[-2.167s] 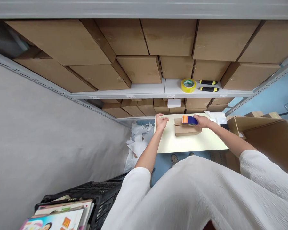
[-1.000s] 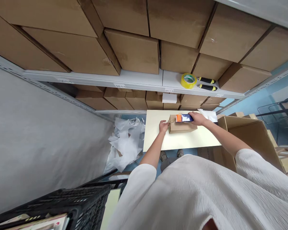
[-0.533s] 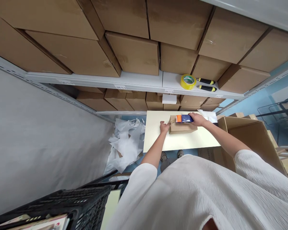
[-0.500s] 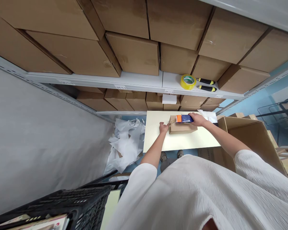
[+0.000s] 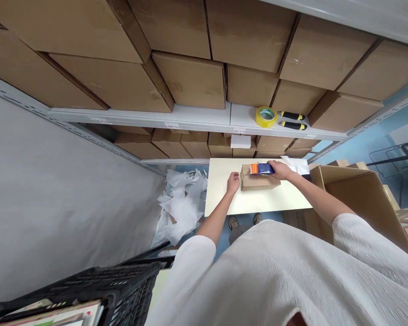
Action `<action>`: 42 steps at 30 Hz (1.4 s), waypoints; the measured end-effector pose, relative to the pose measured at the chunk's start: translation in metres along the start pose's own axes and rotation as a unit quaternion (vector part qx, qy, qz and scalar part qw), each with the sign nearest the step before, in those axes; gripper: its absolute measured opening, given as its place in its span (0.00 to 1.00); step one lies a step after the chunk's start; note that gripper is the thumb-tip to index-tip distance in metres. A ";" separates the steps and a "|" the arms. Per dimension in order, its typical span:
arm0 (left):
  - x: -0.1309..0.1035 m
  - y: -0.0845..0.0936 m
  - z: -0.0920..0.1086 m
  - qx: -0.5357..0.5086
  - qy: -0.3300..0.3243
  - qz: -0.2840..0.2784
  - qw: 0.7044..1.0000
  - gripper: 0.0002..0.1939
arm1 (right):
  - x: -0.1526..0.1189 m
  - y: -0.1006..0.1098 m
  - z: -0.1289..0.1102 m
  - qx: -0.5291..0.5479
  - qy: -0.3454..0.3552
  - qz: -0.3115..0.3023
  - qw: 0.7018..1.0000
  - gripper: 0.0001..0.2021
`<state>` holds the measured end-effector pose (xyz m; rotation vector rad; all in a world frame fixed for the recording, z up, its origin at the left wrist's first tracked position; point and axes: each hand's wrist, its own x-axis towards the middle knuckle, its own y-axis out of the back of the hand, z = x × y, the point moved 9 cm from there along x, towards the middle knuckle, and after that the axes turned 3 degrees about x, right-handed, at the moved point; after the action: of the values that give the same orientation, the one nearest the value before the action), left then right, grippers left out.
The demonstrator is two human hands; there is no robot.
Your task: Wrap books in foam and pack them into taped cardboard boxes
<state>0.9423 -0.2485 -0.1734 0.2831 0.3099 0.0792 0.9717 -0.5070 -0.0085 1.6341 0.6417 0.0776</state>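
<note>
A small brown cardboard box (image 5: 260, 182) lies on a pale board-like tabletop (image 5: 221, 199). My right hand (image 5: 280, 170) is wrapped around a blue and orange tape dispenser (image 5: 265, 169), whose orange end rests on the top of the box near its left side. At the box's left end is my left hand (image 5: 233, 183), its fingers loosely bent and slightly apart from the cardboard, with nothing visible in them. A white sheet or bag (image 5: 297, 165) lies behind my right wrist.
Shelves of cardboard boxes (image 5: 190, 81) rise in front. On the shelf edge lie a yellow tape roll (image 5: 266, 117) and two black-and-yellow cutters (image 5: 293, 125). A large open carton (image 5: 363, 194) stands right, crumpled white paper (image 5: 183, 203) left, a black crate (image 5: 132, 290) lower left.
My left hand has drawn slightly away from the box's left end, its thumb no longer against it. My right hand and the tape dispenser stay almost in place on the box.
</note>
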 end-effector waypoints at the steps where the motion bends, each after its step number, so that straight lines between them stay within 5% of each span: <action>1: 0.001 0.003 0.010 0.016 -0.024 -0.008 1.000 0.21 | 0.000 0.000 0.001 0.001 0.000 0.005 1.000 0.26; 6: -0.001 -0.014 0.067 0.191 -0.153 -0.136 0.960 0.53 | -0.003 -0.004 0.007 0.014 -0.017 0.036 0.999 0.22; 10: -0.003 -0.033 0.080 0.317 -0.172 -0.219 0.907 0.72 | -0.003 -0.007 0.009 0.009 -0.037 0.036 0.999 0.18; 15: 0.000 -0.039 0.073 0.374 -0.169 -0.260 0.874 0.73 | -0.004 -0.005 0.002 0.000 -0.039 0.007 0.999 0.18; 30: 0.004 -0.030 0.063 0.407 -0.151 -0.264 0.861 0.73 | -0.013 0.005 -0.002 -0.068 0.020 -0.069 0.995 0.24; 34: 0.004 -0.027 0.062 0.423 -0.145 -0.264 0.855 0.72 | -0.025 0.009 0.019 -0.064 0.015 -0.062 0.996 0.22; 42: 0.007 -0.023 0.064 0.438 -0.138 -0.267 0.847 0.71 | -0.066 0.013 0.096 -0.062 -0.033 -0.049 0.996 0.21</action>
<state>0.9694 -0.2864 -0.1238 1.0982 0.1074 -0.6759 0.9600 -0.6231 0.0067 1.4776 0.6516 -0.0081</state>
